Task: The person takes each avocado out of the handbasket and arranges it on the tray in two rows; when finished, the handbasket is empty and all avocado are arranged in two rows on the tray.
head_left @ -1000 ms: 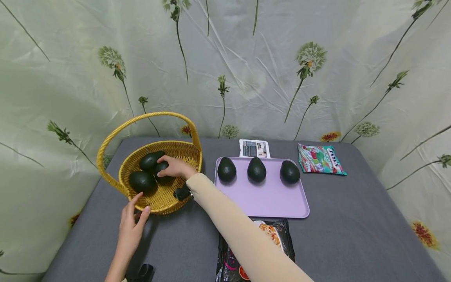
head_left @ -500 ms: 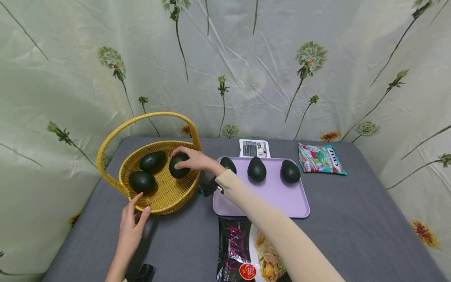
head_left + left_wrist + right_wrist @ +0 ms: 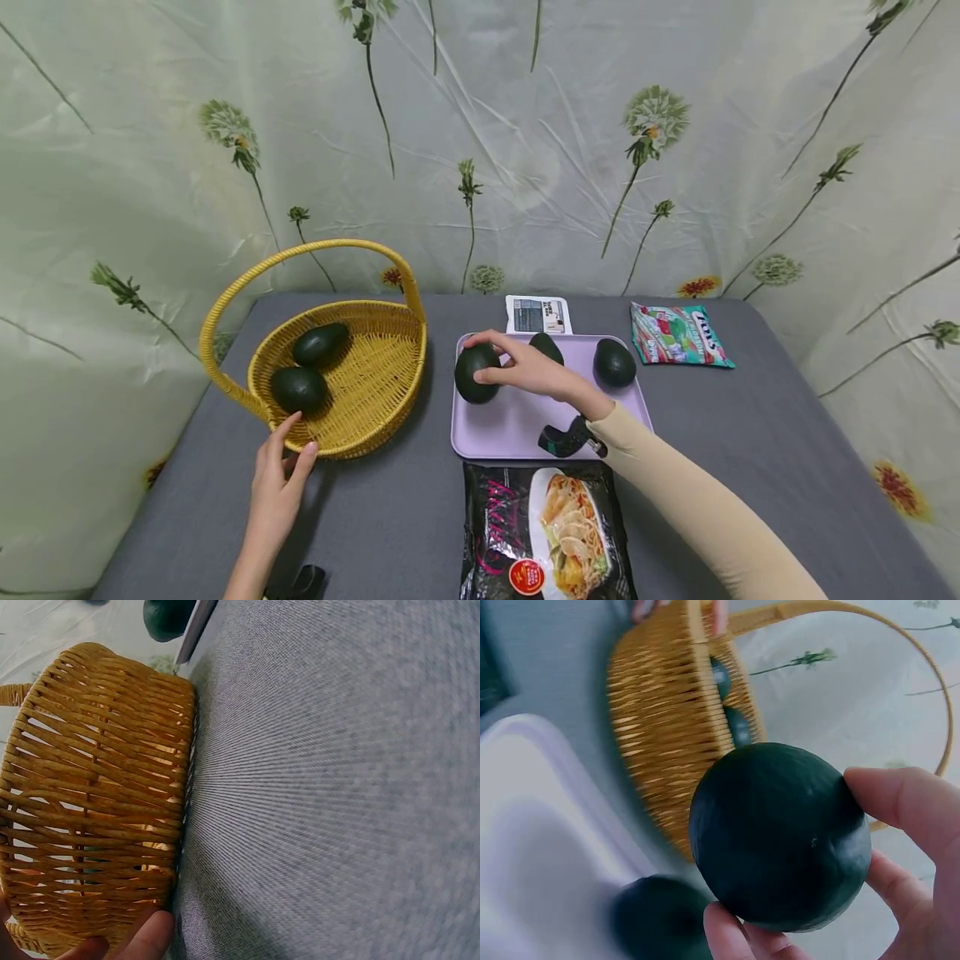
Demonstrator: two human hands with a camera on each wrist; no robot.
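A dark green avocado [image 3: 477, 373] is gripped between the thumb and fingers of my right hand [image 3: 528, 369]. That hand is over the left end of the lilac tray [image 3: 517, 433], and the right wrist view shows the avocado [image 3: 780, 836] raised above another avocado [image 3: 664, 919]. Farther right on the tray are an avocado [image 3: 547, 346], partly hidden by my hand, and one more avocado [image 3: 615, 363]. My left hand [image 3: 277, 479] holds the near rim of the yellow wicker basket [image 3: 375, 392]. In its left side lie two avocados [image 3: 300, 389].
A black noodle packet [image 3: 543, 533] lies in front of the tray. Behind the tray is a white labelled packet [image 3: 538, 316], and a teal candy bag [image 3: 678, 335] lies to its right. The basket's tall handle [image 3: 300, 250] arches up. A floral cloth hangs behind the grey table.
My right hand has taken an avocado from among those in the basket, lifted it over the rim and carried it right to the tray. My left hand has stayed at the basket.
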